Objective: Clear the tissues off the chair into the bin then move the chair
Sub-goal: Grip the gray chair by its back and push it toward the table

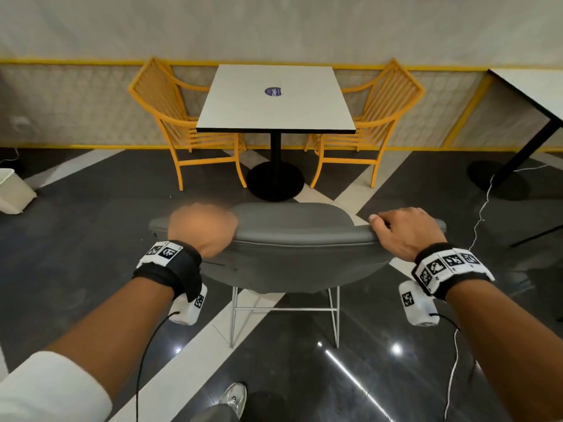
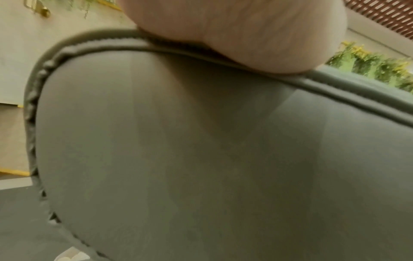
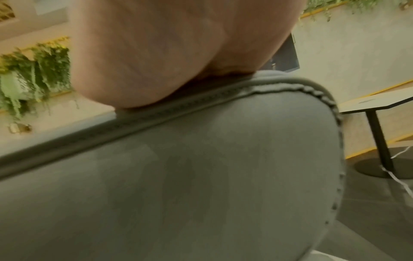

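Observation:
A grey upholstered chair (image 1: 292,260) on white wire legs stands right in front of me, its back towards me. My left hand (image 1: 202,228) grips the top edge of the backrest at its left end; the hand is blurred. My right hand (image 1: 406,228) grips the same edge at the right end, thumb over the rim. Both wrist views show a palm pressed on the piped seam of the chair's back (image 2: 201,159) (image 3: 201,176). The visible part of the seat holds no tissues. A white bin (image 1: 13,191) stands on the floor at the far left.
Ahead stands a white square table (image 1: 275,99) on a black pedestal, with a yellow chair on its left (image 1: 182,117) and another on its right (image 1: 371,117). A second table (image 1: 530,86) is at the right. A white cable (image 1: 484,208) trails over the dark floor.

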The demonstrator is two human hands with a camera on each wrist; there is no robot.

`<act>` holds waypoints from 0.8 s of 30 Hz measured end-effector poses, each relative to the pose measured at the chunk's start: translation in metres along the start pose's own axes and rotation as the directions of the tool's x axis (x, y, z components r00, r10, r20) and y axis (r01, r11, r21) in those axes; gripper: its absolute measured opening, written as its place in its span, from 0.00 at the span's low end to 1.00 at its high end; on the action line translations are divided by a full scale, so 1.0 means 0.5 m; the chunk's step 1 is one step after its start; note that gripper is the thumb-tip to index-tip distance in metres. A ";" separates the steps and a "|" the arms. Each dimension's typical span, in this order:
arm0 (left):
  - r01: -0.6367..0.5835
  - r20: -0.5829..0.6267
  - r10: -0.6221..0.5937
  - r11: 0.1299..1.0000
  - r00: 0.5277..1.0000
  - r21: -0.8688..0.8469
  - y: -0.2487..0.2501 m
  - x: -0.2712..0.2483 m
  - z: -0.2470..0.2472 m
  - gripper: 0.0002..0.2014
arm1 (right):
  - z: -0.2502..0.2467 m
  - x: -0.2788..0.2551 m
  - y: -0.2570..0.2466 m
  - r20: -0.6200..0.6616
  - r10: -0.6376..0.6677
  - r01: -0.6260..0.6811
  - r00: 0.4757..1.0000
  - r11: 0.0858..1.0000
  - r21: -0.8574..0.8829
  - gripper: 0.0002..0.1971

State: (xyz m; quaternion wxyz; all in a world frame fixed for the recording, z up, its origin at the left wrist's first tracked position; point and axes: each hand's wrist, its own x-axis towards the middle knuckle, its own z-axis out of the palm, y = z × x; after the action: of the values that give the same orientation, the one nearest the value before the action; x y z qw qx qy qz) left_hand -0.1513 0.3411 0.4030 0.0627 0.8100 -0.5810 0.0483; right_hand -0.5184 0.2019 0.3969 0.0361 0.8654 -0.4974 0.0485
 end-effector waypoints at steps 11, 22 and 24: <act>0.034 -0.060 -0.032 0.999 0.998 0.028 -0.010 0.002 0.028 0.20 | 0.017 0.018 0.011 -0.071 0.104 -0.109 0.992 0.991 -0.075 0.23; 0.031 -0.100 -0.029 0.999 0.995 0.017 -0.027 0.056 0.052 0.18 | 0.019 0.069 0.012 -0.052 0.133 -0.135 0.990 0.991 -0.027 0.22; 0.042 -0.101 -0.041 0.999 0.994 0.012 -0.028 0.074 0.054 0.19 | 0.021 0.090 0.014 -0.046 0.133 -0.135 0.990 0.991 -0.021 0.22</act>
State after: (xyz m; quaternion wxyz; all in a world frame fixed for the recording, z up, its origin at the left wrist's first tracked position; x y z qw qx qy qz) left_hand -0.1263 0.3068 0.3812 0.0871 0.8190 -0.5597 0.0918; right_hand -0.5013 0.1589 0.3921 0.0541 0.8283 -0.5540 0.0639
